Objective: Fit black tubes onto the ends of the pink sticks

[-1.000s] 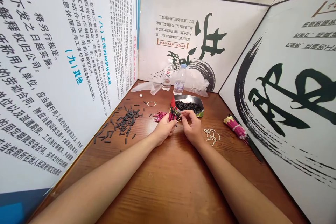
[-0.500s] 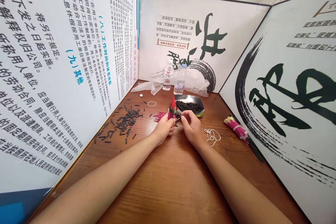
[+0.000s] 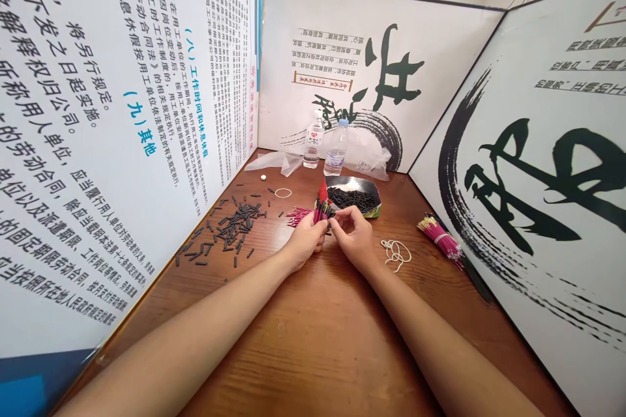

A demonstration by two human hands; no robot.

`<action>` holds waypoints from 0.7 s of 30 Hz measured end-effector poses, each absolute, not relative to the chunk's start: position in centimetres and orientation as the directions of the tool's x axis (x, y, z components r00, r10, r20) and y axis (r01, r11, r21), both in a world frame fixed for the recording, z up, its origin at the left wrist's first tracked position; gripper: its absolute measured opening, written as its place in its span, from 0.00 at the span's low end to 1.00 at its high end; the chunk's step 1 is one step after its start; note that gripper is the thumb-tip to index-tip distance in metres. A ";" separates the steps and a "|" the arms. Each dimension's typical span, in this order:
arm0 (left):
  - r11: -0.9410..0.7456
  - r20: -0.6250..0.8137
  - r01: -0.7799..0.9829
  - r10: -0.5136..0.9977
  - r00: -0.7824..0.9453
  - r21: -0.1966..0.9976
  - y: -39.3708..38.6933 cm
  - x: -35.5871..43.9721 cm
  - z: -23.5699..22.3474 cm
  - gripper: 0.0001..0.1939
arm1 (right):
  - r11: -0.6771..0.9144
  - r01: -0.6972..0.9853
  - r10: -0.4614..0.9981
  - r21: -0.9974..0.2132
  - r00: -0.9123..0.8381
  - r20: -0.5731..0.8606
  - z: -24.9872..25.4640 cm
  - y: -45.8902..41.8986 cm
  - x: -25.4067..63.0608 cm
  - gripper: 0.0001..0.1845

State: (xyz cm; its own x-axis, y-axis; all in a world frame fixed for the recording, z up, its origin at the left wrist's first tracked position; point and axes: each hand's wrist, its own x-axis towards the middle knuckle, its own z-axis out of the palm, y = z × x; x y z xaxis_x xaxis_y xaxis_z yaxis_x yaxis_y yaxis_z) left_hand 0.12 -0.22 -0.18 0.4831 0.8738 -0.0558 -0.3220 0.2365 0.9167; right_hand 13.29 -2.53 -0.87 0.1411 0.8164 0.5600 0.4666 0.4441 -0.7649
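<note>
Bundle of magenta wires, clamped in the left hand above the table, lying crosswise, dark ends toward the right hand. Right fingers, nearer those ends, are together; any held piece is indiscernible.

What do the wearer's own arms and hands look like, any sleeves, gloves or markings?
Both forearms are bare, with no sleeve in view. The left hand and right hand are ungloved. No watch, bracelet or ring shows, nor any clear marking; fingernails are too small to judge.
</note>
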 end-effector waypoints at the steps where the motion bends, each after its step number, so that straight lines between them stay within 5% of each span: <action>1: 0.238 -0.057 -0.322 0.873 0.484 0.917 -0.3 0.1 -0.1 0.11 | 0.442 0.463 0.818 -0.768 0.142 0.557 -0.8 -2.5 13.3 0.07; 21: 0.304 -0.093 -0.369 0.866 0.492 0.878 -0.1 0.0 -0.1 0.12 | 0.470 0.504 0.798 -0.725 0.108 0.592 -0.6 -2.7 13.4 0.06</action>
